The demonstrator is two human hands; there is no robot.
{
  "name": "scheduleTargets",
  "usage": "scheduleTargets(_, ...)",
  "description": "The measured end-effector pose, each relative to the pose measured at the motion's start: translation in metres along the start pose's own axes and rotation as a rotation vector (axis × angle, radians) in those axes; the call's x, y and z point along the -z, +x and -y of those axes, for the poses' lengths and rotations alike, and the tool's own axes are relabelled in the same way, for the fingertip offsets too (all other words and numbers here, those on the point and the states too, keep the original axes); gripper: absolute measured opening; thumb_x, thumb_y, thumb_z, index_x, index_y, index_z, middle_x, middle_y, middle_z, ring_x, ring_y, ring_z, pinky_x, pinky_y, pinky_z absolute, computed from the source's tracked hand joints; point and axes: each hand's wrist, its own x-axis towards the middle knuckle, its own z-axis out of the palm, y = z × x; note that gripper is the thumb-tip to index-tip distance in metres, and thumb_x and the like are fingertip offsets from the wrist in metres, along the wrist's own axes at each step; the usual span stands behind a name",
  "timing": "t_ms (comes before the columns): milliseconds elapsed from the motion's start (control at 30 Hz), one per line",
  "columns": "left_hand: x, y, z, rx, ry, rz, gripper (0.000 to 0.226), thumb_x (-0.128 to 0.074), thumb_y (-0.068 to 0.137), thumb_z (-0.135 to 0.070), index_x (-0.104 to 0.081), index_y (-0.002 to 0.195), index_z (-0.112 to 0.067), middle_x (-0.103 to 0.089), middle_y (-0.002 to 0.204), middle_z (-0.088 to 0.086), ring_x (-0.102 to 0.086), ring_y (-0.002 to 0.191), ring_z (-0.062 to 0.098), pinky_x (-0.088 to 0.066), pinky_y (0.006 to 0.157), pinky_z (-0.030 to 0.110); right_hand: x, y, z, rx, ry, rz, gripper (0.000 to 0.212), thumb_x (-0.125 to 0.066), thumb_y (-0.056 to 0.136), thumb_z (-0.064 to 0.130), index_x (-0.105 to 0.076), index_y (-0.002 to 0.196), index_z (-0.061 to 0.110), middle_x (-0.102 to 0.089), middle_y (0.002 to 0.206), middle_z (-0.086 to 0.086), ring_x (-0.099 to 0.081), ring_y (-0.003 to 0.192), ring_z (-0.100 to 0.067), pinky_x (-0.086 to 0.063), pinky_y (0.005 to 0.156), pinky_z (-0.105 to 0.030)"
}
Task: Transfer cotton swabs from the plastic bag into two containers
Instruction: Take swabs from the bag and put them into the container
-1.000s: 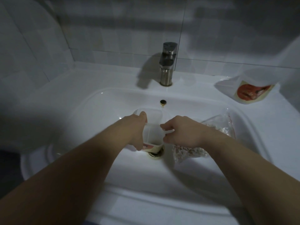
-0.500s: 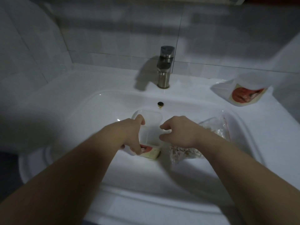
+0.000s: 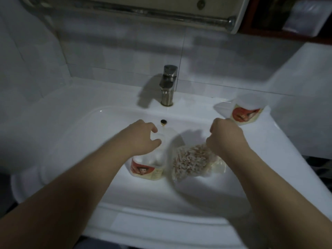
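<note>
A: Item one. What stood in the sink [image 3: 75, 133]?

B: One container [image 3: 149, 169], translucent, with a red picture label on its near side. It stood upright in the bowl, nearer the viewer than the overflow hole [image 3: 163, 121].

A: Any hand on it?

B: Left hand [image 3: 142, 139]. It reached over the container's top, fingers curled at the far rim. That spot was blurred, so whether the fingers clasped the rim or only lay on it could not be told.

A: Contents?

B: Something white showed through the wall. Whether it was swabs could not be told.

A: Item two?

B: One clear bag [image 3: 217, 168], packed with swabs [image 3: 188, 159]. It lay just right of the container, its lower end on the bowl floor. Whether the two touched could not be told.

A: Held how?

B: Right hand [image 3: 225, 139], a tight fist bunched round the bag's top. The bag hung from the fist, slanting down toward the container.

A: Item three?

B: Second container [image 3: 248, 112], same red label. It sat on the sink's ledge at the back right, just beyond the right hand.

A: Fixtures?

B: One metal tap [image 3: 168, 85] at centre back, above the overflow hole. A tiled wall [image 3: 107, 51] stood behind it, with a metal rail [image 3: 125, 10] higher up. The light was dim throughout.
</note>
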Motion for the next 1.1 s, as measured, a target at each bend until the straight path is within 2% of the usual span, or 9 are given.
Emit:
scheduleTargets(133, 0.000, -0.004, -0.026, -0.103, -0.113, -0.042, 0.034, -0.064, 0.094, -0.045, -0.069, 0.124, -0.028, -0.066, 0.126, -0.005, -0.062, 0.110, 0.014, -0.049, 0.097, 0.031, 0.001, -0.008, -0.024, -0.141, -0.011, 0.102, 0.020, -0.057, 0.083, 0.003, -0.064, 0.101, 0.003, -0.064, 0.105, -0.018, -0.057, 0.080, -0.032, -0.046, 0.072, -0.031)
scheduleTargets(233, -0.003, -0.006, -0.044, -0.126, -0.224, 0.019, 0.025, -0.064, 0.095, -0.043, -0.070, 0.116, -0.031, -0.068, 0.115, -0.010, -0.063, 0.103, 0.008, -0.051, 0.089, 0.026, 0.004, -0.009, -0.032, -0.192, 0.100, 0.286, 0.018, -0.064, 0.074, 0.006, -0.077, 0.084, 0.002, -0.076, 0.082, -0.015, -0.072, 0.081, -0.031, -0.058, 0.069, -0.031)
scheduleTargets(367, -0.012, -0.005, -0.061, -0.093, -0.344, 0.097, 0.031, -0.063, 0.094, -0.048, -0.065, 0.121, -0.033, -0.063, 0.108, -0.015, -0.062, 0.088, 0.002, -0.047, 0.073, 0.018, 0.002, -0.007, -0.030, -0.150, 0.229, 0.272, 0.037, -0.072, 0.078, 0.044, -0.070, 0.056, 0.014, -0.065, 0.047, 0.001, -0.063, 0.047, -0.010, -0.043, 0.051, -0.023)
scheduleTargets(500, -0.018, -0.002, -0.077, -0.010, -0.543, 0.113, 0.018, -0.059, 0.092, -0.037, -0.067, 0.107, -0.032, -0.072, 0.094, -0.006, -0.074, 0.078, 0.015, -0.064, 0.080, 0.037, -0.002, -0.008, -0.016, -0.006, 0.397, 0.364, 0.017, -0.068, 0.082, 0.036, -0.076, 0.095, 0.029, -0.069, 0.058, 0.010, -0.066, 0.053, -0.006, -0.053, 0.056, -0.020)
scheduleTargets(600, -0.024, 0.001, -0.076, 0.065, -0.560, 0.093, 0.027, -0.051, 0.091, -0.026, -0.069, 0.112, -0.029, -0.073, 0.092, -0.001, -0.075, 0.077, 0.020, -0.065, 0.078, 0.039, -0.003, -0.007, -0.004, 0.171, 0.267, 0.372, 0.016, -0.057, 0.086, 0.023, -0.067, 0.084, 0.035, -0.061, 0.067, 0.017, -0.059, 0.064, -0.005, -0.036, 0.043, -0.009)
scheduleTargets(767, -0.022, 0.000, -0.072, 0.075, -0.632, 0.090, 0.032, -0.042, 0.101, -0.018, -0.067, 0.118, -0.025, -0.069, 0.116, 0.005, -0.071, 0.099, 0.025, -0.059, 0.092, 0.041, -0.001, 0.001, 0.002, 0.241, 0.262, 0.349, 0.024, -0.070, 0.077, 0.024, -0.075, 0.098, 0.034, -0.074, 0.089, 0.010, -0.065, 0.074, 0.001, -0.044, 0.054, -0.009)
scheduleTargets(867, -0.016, 0.000, -0.072, 0.067, -0.670, 0.113, 0.032, -0.042, 0.104, -0.028, -0.068, 0.110, -0.009, -0.070, 0.117, 0.020, -0.069, 0.104, 0.038, -0.057, 0.096, 0.050, -0.001, 0.006, 0.010, 0.293, 0.213, 0.303, 0.016, -0.072, 0.076, 0.028, -0.075, 0.090, 0.036, -0.069, 0.080, 0.015, -0.063, 0.073, -0.003, -0.041, 0.053, -0.010)
scheduleTargets(967, -0.012, 0.002, -0.065, 0.093, -0.738, 0.140, 0.031, -0.050, 0.100, -0.050, -0.066, 0.095, -0.024, -0.073, 0.104, 0.006, -0.073, 0.094, 0.025, -0.062, 0.083, 0.043, 0.000, 0.008, 0.019, 0.352, 0.172, 0.243, 0.015, -0.069, 0.075, 0.028, -0.062, 0.064, 0.035, -0.060, 0.063, 0.016, -0.057, 0.063, 0.000, -0.033, 0.044, -0.008)
scheduleTargets(1100, -0.007, 0.004, -0.052, 0.099, -0.803, 0.184, 0.011, -0.065, 0.095, -0.040, -0.069, 0.097, -0.031, -0.075, 0.095, -0.007, -0.075, 0.076, 0.007, -0.062, 0.064, 0.027, 0.007, 0.015, 0.028, 0.390, 0.157, 0.236, 0.012, -0.070, 0.079, 0.027, -0.079, 0.085, 0.031, -0.069, 0.076, 0.014, -0.060, 0.072, -0.003, -0.042, 0.058, -0.015)
